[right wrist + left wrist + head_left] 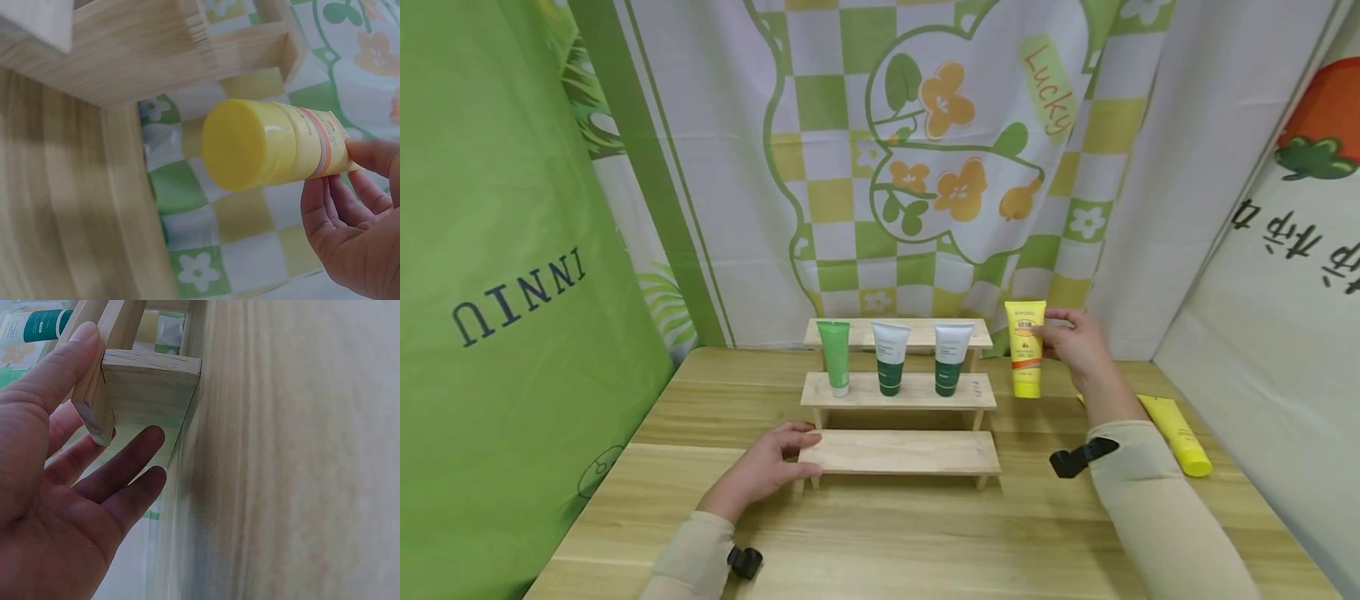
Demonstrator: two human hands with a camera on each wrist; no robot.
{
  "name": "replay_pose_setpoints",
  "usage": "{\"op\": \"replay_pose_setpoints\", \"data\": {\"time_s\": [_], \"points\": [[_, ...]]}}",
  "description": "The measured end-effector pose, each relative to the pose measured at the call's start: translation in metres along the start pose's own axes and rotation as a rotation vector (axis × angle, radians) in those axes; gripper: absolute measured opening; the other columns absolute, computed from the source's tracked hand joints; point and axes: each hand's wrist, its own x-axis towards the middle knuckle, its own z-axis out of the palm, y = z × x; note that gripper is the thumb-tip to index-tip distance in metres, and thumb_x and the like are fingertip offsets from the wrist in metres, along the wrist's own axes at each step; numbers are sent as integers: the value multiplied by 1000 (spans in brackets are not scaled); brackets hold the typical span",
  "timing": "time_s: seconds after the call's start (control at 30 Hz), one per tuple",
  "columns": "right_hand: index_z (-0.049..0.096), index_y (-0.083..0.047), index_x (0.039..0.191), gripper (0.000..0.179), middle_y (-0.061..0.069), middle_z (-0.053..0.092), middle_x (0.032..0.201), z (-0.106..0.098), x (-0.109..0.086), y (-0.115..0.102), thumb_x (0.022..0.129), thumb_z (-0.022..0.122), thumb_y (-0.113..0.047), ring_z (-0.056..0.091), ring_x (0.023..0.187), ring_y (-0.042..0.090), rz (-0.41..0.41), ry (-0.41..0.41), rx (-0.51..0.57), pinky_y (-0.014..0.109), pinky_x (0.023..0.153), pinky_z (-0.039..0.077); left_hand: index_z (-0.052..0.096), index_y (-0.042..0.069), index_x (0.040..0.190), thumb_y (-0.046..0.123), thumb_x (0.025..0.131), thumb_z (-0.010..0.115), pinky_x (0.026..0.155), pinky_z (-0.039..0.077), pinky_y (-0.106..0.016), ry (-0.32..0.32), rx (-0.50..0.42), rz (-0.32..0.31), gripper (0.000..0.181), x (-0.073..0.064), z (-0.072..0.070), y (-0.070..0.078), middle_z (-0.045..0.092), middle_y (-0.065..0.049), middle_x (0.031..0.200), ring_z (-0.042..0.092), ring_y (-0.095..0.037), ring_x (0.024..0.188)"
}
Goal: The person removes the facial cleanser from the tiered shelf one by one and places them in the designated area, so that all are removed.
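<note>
My right hand (1078, 346) pinches a yellow squeeze tube (1026, 358) by its side, thumb in front, fingers behind. The tube hangs upright, cap down, above the table to the right of a three-step wooden display stand (898, 450). In the right wrist view its yellow cap (234, 144) faces the camera. My left hand (767, 467) holds the left end of the lowest step between thumb and forefinger; the other fingers extend loosely below, as the left wrist view shows. On the middle step stand a green tube (836, 358) and two white-and-green tubes (891, 358).
Another yellow tube (1180, 437) lies on the wooden table (880, 542) at the right, partly behind my right forearm. A bit of yellow shows left of that wrist. Patterned cloth (820, 200) hangs behind the stand, with a green cloth (497, 250) on the left.
</note>
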Motion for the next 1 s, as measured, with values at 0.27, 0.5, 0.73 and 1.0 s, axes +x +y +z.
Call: {"op": "replay_pose_setpoints", "data": {"time_s": [0.27,0.5,0.73,1.0], "points": [[40,6,142,56,5,64,97,-11,-2,29,96,63,-15,67,76,14,35,-27,-52,28,71,56,65,4,129,38,82,80,102,40,-49,-2,-10,2,60,-1,0,2,51,-10,140,53,-30,122],[40,7,143,55,22,54,118,-18,-4,51,96,61,-12,65,75,13,66,-25,-81,29,72,56,65,4,129,39,82,80,102,40,-49,5,7,8,60,-1,0,2,51,-11,140,53,-31,122],[41,8,142,55,20,55,113,-25,-5,70,95,62,-11,64,73,11,95,4,-107,26,66,55,65,7,128,41,80,81,101,41,-48,15,1,0,61,1,1,-2,51,-8,140,53,-30,123],[44,9,142,54,27,47,131,-36,-9,86,96,60,-13,57,82,13,72,-6,-231,26,68,51,66,6,127,41,80,81,101,41,-48,16,1,-2,61,0,1,-1,52,-9,140,53,-31,122]]}}
